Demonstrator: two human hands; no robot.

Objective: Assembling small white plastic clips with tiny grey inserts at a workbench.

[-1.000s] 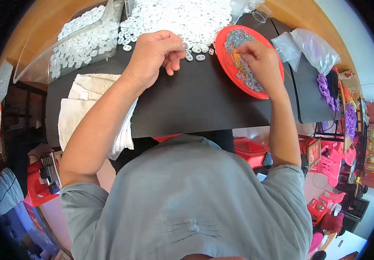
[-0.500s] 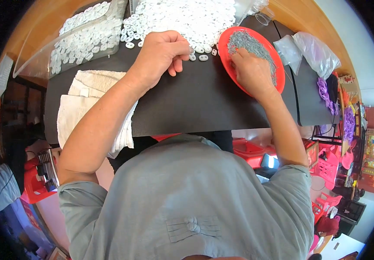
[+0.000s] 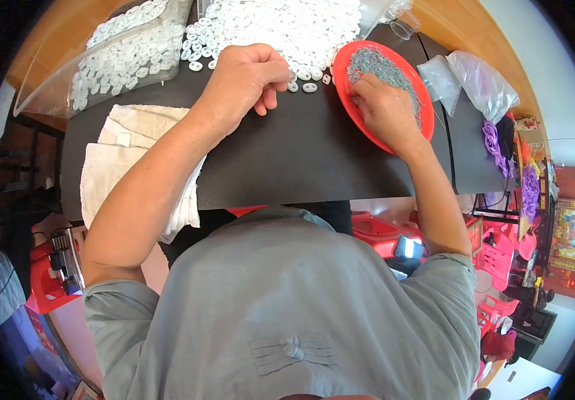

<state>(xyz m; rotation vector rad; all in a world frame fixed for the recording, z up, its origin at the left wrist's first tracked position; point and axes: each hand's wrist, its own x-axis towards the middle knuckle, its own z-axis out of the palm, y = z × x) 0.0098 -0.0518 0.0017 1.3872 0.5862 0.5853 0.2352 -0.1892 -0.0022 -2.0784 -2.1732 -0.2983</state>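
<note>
My left hand hovers at the near edge of a heap of small white oval plastic pieces. Its thumb and forefinger are pinched together, with a small bit at their tips that I cannot make out. Just beside those fingertips lies a loose white piece with two holes. On the right stands a red plate filled with small grey metal-looking slivers. My right hand is over that plate, fingers closed together at the slivers; whatever they hold is hidden.
A clear plastic bin with more white pieces stands at the far left. Folded cream towels lie under my left forearm. Clear plastic bags sit right of the plate, with purple cord beyond the dark table's right side.
The whole view has shifted slightly, so the table and things on it sit a little further left. Both hands keep nearly the same pose, the right still at the slivers.
</note>
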